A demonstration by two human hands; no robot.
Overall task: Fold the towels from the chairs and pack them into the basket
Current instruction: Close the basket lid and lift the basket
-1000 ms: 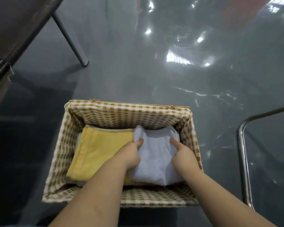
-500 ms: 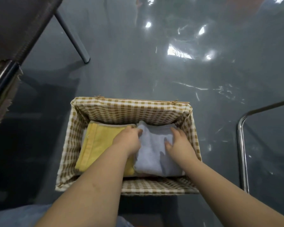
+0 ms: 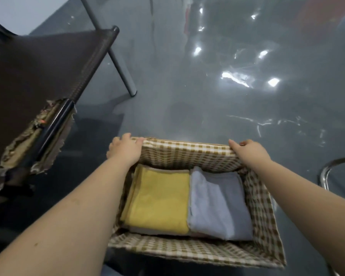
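Note:
A basket (image 3: 187, 156) lined with brown-and-white checked cloth sits on the grey floor below me. Inside lie two folded towels side by side: a yellow towel (image 3: 159, 200) on the left and a pale grey-blue towel (image 3: 219, 204) on the right. My left hand (image 3: 126, 148) grips the basket's far left corner, fingers curled over the rim. At the far right corner my right hand (image 3: 247, 150) grips the rim the same way. Neither hand touches a towel.
A dark chair (image 3: 38, 80) with a torn seat edge and a grey metal leg (image 3: 122, 70) stands at the left. A chrome chair frame (image 3: 327, 172) curves in at the right edge. Glossy grey floor (image 3: 207, 108) stretches beyond the basket.
Both hands have left the grey-blue towel and moved up to the basket's far corners, where they now grip the rim. The view has shifted, showing more of the left chair.

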